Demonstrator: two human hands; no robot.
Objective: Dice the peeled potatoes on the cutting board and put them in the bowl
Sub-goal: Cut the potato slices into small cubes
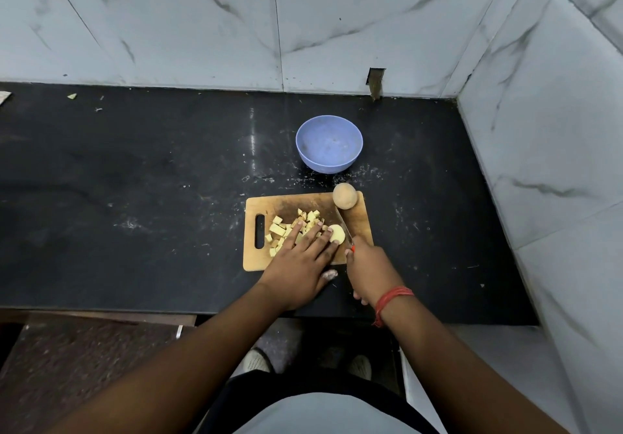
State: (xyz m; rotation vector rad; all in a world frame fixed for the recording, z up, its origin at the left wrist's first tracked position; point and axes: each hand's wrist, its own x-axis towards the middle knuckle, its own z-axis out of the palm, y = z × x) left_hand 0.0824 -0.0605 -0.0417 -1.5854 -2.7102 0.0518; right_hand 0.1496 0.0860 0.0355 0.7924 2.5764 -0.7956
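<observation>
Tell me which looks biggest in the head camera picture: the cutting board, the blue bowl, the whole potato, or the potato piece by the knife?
Largest to smallest as they look:
1. cutting board
2. blue bowl
3. whole potato
4. potato piece, partly hidden by fingers

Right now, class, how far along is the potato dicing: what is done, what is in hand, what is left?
Done: a pile of diced pieces lies on the cutting board. In hand: the left hand steadies a potato chunk with straight fingers while the right hand grips the knife beside it. Left: a whole potato waits at the board's far corner, and the blue bowl holds no pieces yet.
</observation>
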